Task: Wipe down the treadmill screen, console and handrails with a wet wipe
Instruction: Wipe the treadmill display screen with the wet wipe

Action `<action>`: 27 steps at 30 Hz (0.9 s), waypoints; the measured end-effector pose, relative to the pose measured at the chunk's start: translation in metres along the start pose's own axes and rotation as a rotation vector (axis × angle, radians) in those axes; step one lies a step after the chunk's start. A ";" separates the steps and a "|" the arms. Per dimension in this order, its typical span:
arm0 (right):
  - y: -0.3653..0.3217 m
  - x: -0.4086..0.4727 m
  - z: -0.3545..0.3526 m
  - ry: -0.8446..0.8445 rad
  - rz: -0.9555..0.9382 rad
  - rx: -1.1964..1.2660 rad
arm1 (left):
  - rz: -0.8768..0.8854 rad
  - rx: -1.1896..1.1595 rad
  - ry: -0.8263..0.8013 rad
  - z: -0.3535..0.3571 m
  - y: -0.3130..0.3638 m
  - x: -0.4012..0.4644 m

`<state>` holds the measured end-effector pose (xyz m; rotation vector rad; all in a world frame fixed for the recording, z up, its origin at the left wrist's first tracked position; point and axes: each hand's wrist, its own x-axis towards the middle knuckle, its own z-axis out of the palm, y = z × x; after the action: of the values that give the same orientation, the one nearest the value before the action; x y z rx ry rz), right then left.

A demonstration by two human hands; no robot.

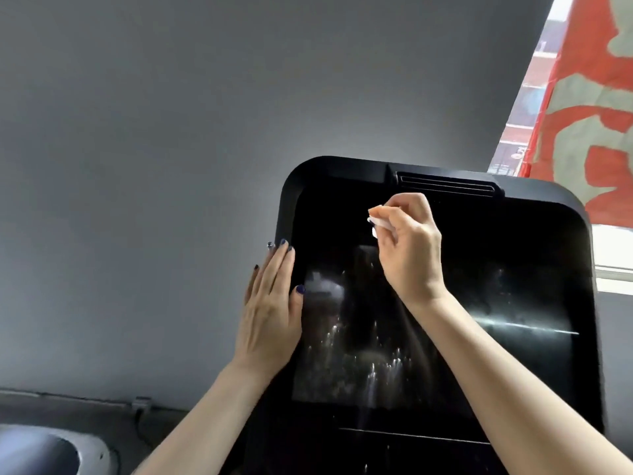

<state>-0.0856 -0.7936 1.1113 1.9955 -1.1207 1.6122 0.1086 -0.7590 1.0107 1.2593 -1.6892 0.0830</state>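
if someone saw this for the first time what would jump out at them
The big glossy black treadmill screen fills the lower middle, its glass smeared with pale streaks and reflections. Near its top, the right hand pinches a small crumpled white wet wipe against the glass, while the left hand, with dark blue nails, lies flat along the screen's left edge. A red and pale patterned curtain hangs at the upper right beside a window.

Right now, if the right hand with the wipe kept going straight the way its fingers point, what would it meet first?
The right hand holds the wet wipe pointing up-left, so it would probably meet the dark upper screen first; depth is unclear.
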 end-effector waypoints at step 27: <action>0.020 -0.008 0.066 -0.265 -0.422 -0.127 | 0.111 -0.079 0.019 0.029 -0.025 -0.012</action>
<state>-0.0573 -0.8491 1.0802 2.2181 -0.7870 1.0658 0.1081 -0.7786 0.9753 1.1027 -1.7284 0.0933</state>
